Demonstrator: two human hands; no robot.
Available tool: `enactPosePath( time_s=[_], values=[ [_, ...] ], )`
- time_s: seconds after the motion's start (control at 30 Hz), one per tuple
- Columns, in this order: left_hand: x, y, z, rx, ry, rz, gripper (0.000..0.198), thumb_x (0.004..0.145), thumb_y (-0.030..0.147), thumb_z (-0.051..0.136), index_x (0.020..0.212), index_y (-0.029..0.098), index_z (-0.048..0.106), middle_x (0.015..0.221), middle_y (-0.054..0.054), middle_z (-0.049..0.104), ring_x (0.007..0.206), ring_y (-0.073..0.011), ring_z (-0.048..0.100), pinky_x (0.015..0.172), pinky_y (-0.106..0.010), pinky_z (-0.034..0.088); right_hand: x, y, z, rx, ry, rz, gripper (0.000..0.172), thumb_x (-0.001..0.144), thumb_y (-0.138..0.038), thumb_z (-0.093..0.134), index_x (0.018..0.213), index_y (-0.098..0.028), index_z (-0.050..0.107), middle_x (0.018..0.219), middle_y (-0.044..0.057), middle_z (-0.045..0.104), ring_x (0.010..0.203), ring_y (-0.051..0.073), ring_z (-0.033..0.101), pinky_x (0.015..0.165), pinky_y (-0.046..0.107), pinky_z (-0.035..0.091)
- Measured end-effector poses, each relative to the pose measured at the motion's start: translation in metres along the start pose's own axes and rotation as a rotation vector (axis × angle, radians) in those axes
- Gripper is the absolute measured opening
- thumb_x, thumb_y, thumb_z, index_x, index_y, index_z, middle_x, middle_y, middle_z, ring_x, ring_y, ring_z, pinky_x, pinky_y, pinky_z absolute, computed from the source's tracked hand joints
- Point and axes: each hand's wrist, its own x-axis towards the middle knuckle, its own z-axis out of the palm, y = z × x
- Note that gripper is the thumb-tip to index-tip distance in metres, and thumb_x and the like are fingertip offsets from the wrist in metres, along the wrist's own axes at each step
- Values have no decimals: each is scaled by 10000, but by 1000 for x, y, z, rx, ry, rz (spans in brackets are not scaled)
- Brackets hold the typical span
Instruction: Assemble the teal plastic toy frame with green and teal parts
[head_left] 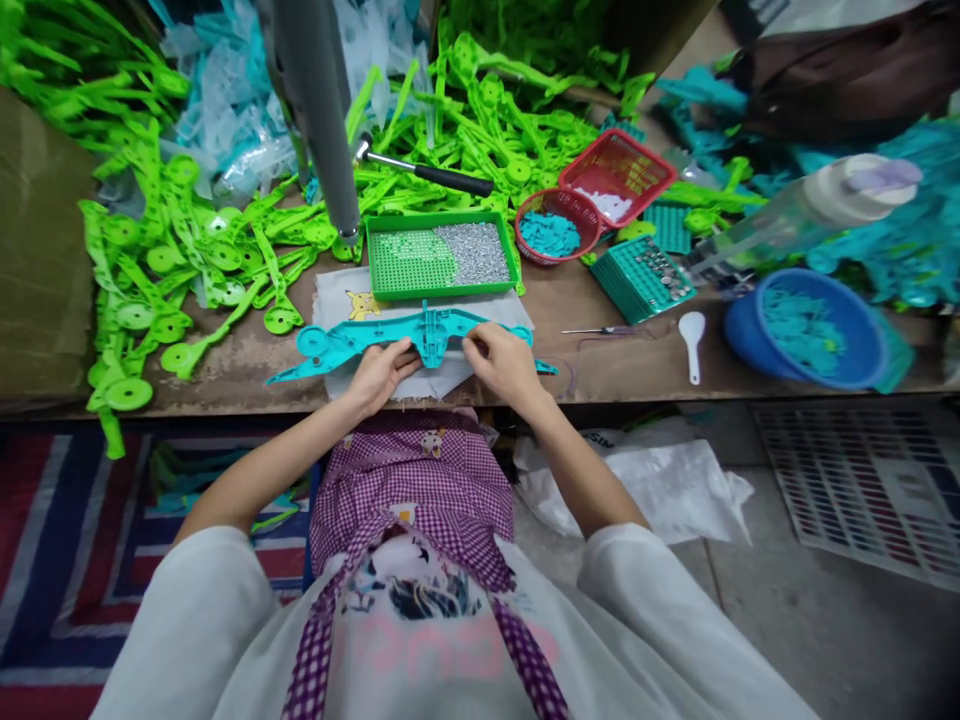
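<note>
A long turquoise plastic part [360,335] with a ribbed block at its middle lies on a pale cloth [330,300] near the table's front edge. My left hand [384,374] is closed on its near edge, just left of the ribbed block. Right of the block, my right hand [504,366] has its fingers curled and pinched at the part's edge. Whether a small piece sits between those fingertips is hidden. Just beyond the part stands a green perforated tray [379,285] with many small silvery pieces [474,252] heaped in its right half.
Green plastic parts [217,250] pile up left and behind, with a hammer [450,180] on them. A grey post [322,120] hangs over the tray. Rightward are red baskets [529,250], a turquoise block [626,285], a screwdriver-like tool [600,331], a white spoon [691,345], a bottle [810,210] and a blue bowl [750,355].
</note>
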Motion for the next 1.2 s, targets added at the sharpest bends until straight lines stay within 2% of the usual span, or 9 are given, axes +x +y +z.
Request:
enactPosePath(
  time_s=[0.07,0.2,0.4,0.6,0.73,0.9,1.07,1.2],
  values=[
    [1,1,-1,-9,-7,-5,73,791,170,728,809,108,693,907,-119,766,982,-253,721,987,-411,522,1,-4,6,-113,-84,23,170,879,-262,480,790,-192,606,832,53,671,716,165,559,655,294,353],
    [2,1,-3,-32,-13,-20,65,794,156,723,808,102,687,887,-131,761,986,-263,720,976,-414,527,6,-13,15,-244,-134,50,218,917,-285,443,854,-185,626,929,79,705,741,183,579,630,301,281],
    [2,1,-2,-40,1,-33,57,795,148,720,777,108,684,832,-122,758,941,-254,728,926,-390,546,5,-24,17,-328,-192,125,275,960,-308,387,889,-185,623,906,98,730,745,213,603,643,320,245],
    [2,0,-1,-13,6,16,41,800,141,698,798,104,714,853,-109,764,895,-222,730,872,-336,551,6,-32,14,-259,-277,133,255,978,-287,384,914,-192,613,912,90,743,816,231,636,712,328,297],
    [2,-1,-3,6,-22,21,70,786,170,712,812,106,726,854,-108,764,905,-222,725,878,-333,548,3,-32,18,-116,-208,250,218,968,-316,431,937,-190,606,927,94,739,860,238,644,721,326,339],
    [2,-1,-3,-19,3,59,56,766,172,699,721,140,688,810,-66,751,845,-194,714,850,-331,555,4,-34,15,-21,-170,304,122,919,-310,531,941,-209,596,897,65,719,825,214,630,696,315,359],
    [3,-2,-1,-4,43,50,68,751,188,709,725,138,672,808,-77,742,861,-212,709,842,-350,547,16,-36,4,-81,-223,319,101,897,-288,550,840,-220,598,841,44,694,783,195,600,653,299,337],
    [3,-2,-2,-2,32,57,63,751,182,703,722,133,677,781,-75,738,821,-199,705,762,-303,543,22,-32,2,-44,-266,325,110,892,-286,553,818,-215,595,768,20,663,705,163,575,631,277,342]
  ],
)
